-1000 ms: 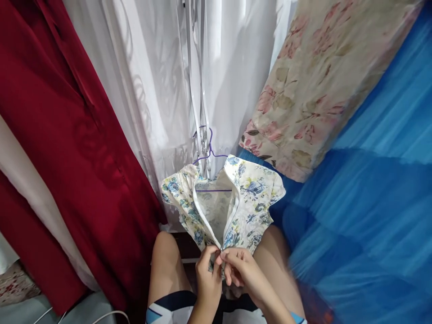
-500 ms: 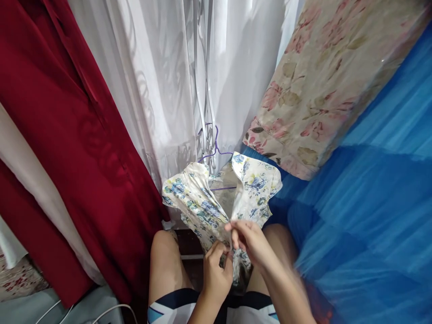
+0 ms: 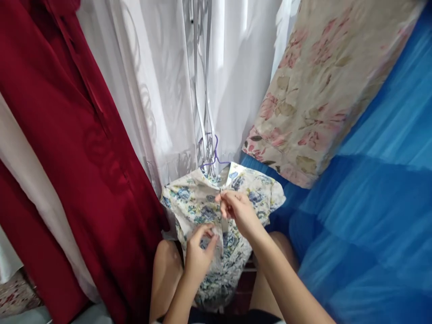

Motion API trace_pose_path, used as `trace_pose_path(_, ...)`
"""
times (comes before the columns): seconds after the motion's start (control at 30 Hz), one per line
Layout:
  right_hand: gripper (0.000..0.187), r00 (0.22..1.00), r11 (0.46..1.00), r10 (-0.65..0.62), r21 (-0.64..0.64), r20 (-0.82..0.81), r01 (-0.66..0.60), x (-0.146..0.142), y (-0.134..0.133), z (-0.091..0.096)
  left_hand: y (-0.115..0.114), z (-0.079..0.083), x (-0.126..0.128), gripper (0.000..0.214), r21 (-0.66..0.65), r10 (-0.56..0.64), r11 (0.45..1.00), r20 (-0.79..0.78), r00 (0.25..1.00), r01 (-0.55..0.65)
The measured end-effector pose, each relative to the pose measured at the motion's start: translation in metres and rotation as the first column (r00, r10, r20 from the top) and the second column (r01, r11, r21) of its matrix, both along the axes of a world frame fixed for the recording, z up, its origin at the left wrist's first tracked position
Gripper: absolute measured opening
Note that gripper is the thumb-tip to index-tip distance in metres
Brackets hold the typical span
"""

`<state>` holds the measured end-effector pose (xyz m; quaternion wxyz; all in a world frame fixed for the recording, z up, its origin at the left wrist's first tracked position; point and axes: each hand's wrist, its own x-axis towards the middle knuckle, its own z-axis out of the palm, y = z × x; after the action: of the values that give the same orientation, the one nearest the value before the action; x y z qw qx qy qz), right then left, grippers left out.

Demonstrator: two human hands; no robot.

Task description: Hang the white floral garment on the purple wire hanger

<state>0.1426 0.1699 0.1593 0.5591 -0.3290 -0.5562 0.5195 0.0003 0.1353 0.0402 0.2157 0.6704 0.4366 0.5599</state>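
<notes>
head view, forward and down. a flowered garment [image 3: 189, 204] – pale cloth with blue, yellow and green print, short sleeves – hangs on a purple hanger [image 3: 216, 156] in front of the seated person. its lower part is bunched between the bare legs [image 3: 166, 270]. the front is drawn together along a zip [image 3: 221, 191] down the middle; only the neck gapes, showing a little of the inside.

right hand [image 3: 234, 208]: thumb and forefinger pinched together at the top of the zip, just below the neckline; the other fingers curl in underneath. the pull itself is too small and blurred to make out.

left hand [image 3: 200, 249]: lower on the front, left of the zip. thumb and forefinger curve toward each other with a gap between the tips, nothing seen gripped; cannot tell whether the fingertips touch the cloth.

surroundings: white straps [image 3: 201, 101] come down to the hanger hook, before a white curtain [image 3: 232, 81]. to the left, a dark red cloth [image 3: 114, 180]. to the right, a beige cloth with pink flowers [image 3: 303, 103] overlaps a blue cloth [image 3: 364, 211], whose folds lie close beside the garment's sleeve.
</notes>
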Motion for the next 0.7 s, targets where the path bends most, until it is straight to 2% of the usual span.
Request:
trace_pose_path(0.07, 0.029, 1.0, 1.0, -0.01, 0.016, 0.013, 0.009, 0.001, -0.003, -0.002, 0.019, 0.049, -0.009, 0.034, 0.187, 0.095, 0.978, 0.02, 0.995, -0.097)
trace_pose_path(0.13, 0.03, 0.999, 0.998, -0.011, 0.061, 0.048, 0.008, 0.003, -0.003, 0.004, 0.036, 0.097, -0.011, 0.032, 0.301, 0.056, 0.953, -0.073, 0.996, -0.032)
trace_pose_path(0.2, 0.029, 0.995, 0.99, -0.063, 0.127, 0.075, 0.053, 0.005, 0.002, 0.01, 0.049, 0.13, -0.007, 0.019, 0.396, 0.033, 0.916, -0.217, 0.976, 0.057)
trace_pose_path(0.23, 0.028, 0.991, 0.981, -0.115, 0.167, 0.069, 0.102, 0.006, 0.005, 0.011, 0.054, 0.14, -0.003, 0.02, 0.433, 0.043, 0.898, -0.271, 0.961, 0.082)
trace_pose_path(0.33, 0.029, 0.967, 0.935, -0.256, 0.255, 0.002, 0.247, 0.005, 0.018, 0.002, 0.063, 0.149, 0.012, 0.025, 0.516, 0.131, 0.855, -0.315, 0.94, 0.053)
trace_pose_path(0.43, 0.032, 0.965, 0.938, -0.263, 0.235, 0.002, 0.255, 0.0, 0.031, -0.018, 0.064, 0.148, 0.021, 0.024, 0.521, 0.168, 0.853, -0.249, 0.954, -0.014)
trace_pose_path(0.5, 0.033, 0.968, 0.95, -0.249, 0.205, 0.04, 0.236, -0.001, 0.037, -0.031, 0.063, 0.148, 0.018, 0.023, 0.502, 0.162, 0.862, -0.135, 0.977, -0.074)
trace_pose_path(0.6, 0.031, 0.978, 0.973, -0.185, 0.155, 0.094, 0.169, 0.002, 0.035, -0.049, 0.067, 0.149, -0.007, 0.022, 0.449, 0.179, 0.864, 0.15, 0.972, -0.228)
trace_pose_path(0.7, 0.029, 0.99, 0.991, -0.113, 0.087, 0.087, 0.105, 0.004, 0.019, -0.065, 0.083, 0.14, -0.054, 0.025, 0.301, 0.155, 0.906, 0.419, 0.895, -0.298)
